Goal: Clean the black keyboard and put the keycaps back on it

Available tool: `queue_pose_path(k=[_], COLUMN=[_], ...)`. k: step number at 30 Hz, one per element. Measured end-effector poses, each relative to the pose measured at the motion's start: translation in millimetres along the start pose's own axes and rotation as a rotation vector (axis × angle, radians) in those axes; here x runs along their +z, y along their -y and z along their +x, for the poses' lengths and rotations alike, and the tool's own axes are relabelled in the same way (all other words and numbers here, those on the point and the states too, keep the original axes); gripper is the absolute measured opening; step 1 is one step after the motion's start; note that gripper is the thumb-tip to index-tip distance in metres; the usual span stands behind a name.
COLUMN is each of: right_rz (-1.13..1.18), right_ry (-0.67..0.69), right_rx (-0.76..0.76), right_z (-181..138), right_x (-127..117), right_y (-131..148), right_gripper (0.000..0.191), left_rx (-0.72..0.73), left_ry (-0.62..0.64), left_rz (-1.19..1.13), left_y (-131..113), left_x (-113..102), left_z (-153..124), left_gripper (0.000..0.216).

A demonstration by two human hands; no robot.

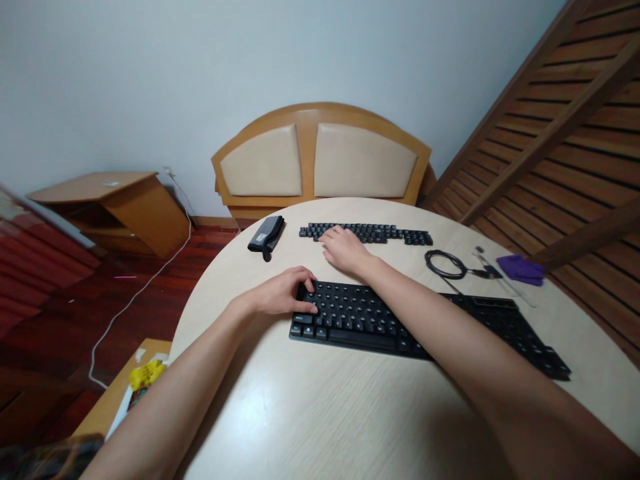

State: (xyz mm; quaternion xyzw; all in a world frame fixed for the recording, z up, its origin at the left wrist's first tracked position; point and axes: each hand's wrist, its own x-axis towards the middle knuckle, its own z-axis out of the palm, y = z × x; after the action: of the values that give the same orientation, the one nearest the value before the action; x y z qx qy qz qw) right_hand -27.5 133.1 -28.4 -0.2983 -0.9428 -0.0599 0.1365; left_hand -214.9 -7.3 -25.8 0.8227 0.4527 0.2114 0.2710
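The right forearm cuts straight across the keyboard [350, 313], hiding a wide band of its middle, and both arms run out of frame at the bottom. The right hand [345, 250] lies palm down on the row of loose keycaps [395, 234]; its fingertips are buried among them, so I cannot tell if it is pinching 1 or just resting. Thin tools by the cable are too small to make out.

The left hand [283, 293] is curled over the keyboard's far left corner, thumb laid on the keys, clamped onto it. The keyboard is black, full-size, angled across the centre of the tabletop [310, 413], its right end toward the right edge. The keycaps sit in 1 dark line near the far edge.

The tabletop is round, pale wood grain with a soft glare near the front. A black pouch [266, 235] lies at the far left edge, a coiled black cable [445, 263] and a purple cloth [520, 268] toward the right edge. Behind stands a wooden headboard [320, 157] with 2 beige pads, a slatted frame [565, 113] leans at right, and a low cabinet [125, 207] sits left on a red-brown floor [60, 320] with a white cord [145, 287] trailing.
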Motion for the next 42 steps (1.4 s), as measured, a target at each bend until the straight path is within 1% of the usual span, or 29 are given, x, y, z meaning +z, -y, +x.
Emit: queue_pose_path(k=[4, 9, 13, 18, 21, 23, 25, 27, 28, 30, 32, 36, 42], right_rz=[-0.027, -0.048, -0.046, 0.007, 0.065, 0.110, 0.180, 0.426, 0.503, 0.615, 0.705, 0.842, 0.947], right_ry=[-0.008, -0.010, -0.008, -0.004, -0.014, -0.039, -0.074, -0.129, -0.138, -0.146, -0.153, -0.173, -0.188], right_rx=[0.005, -0.019, -0.051, -0.072, -0.058, -0.034, -0.012, 0.025, 0.044, 0.082, 0.127, 0.213, 0.243], right_z=[14, 24, 26, 20, 5, -12, -34, -58, -70, -91, -107, -123, -128], right_x=[15, 24, 24, 17, 8, 1, -9, -18, -22, -28, -30, -26, -16], right_y=[-1, 2, 6, 13, 18, 22, 26, 31, 34, 40, 45, 51, 52], right_gripper=[0.038, 0.036, 0.033, 0.025, 0.020, 0.024, 0.029, 0.034, 0.035, 0.035, 0.035, 0.035, 0.037], left_rx=[0.005, 0.012, 0.014, 0.027, 0.032, 0.027, 0.004, -0.018, -0.019, 0.002, 0.032, 0.064, 0.098], left_ry=[0.001, -0.004, -0.008, -0.011, -0.010, -0.032, -0.090, -0.153, -0.175, -0.185, -0.167, -0.136, -0.113], left_rz=[-0.014, -0.031, -0.038, 0.036, 0.078, 0.097, 0.112, 0.117, 0.113, 0.098, 0.097, 0.151, 0.163], left_y=[3, 4, 3, 2, 2, 1, 0, -2, -4, -10, -16, -26, -31], left_x=[1, 2, 3, 2, 0, -1, -1, 1, 2, 6, 11, 19, 24], left_z=[0, 0, 0, -1, -1, 0, 1, 2, 3, 4, 5, 8, 8], left_gripper=[0.037, 0.037, 0.037, 0.038, 0.039, 0.038, 0.034, 0.030, 0.029, 0.029, 0.028, 0.022, 0.019])
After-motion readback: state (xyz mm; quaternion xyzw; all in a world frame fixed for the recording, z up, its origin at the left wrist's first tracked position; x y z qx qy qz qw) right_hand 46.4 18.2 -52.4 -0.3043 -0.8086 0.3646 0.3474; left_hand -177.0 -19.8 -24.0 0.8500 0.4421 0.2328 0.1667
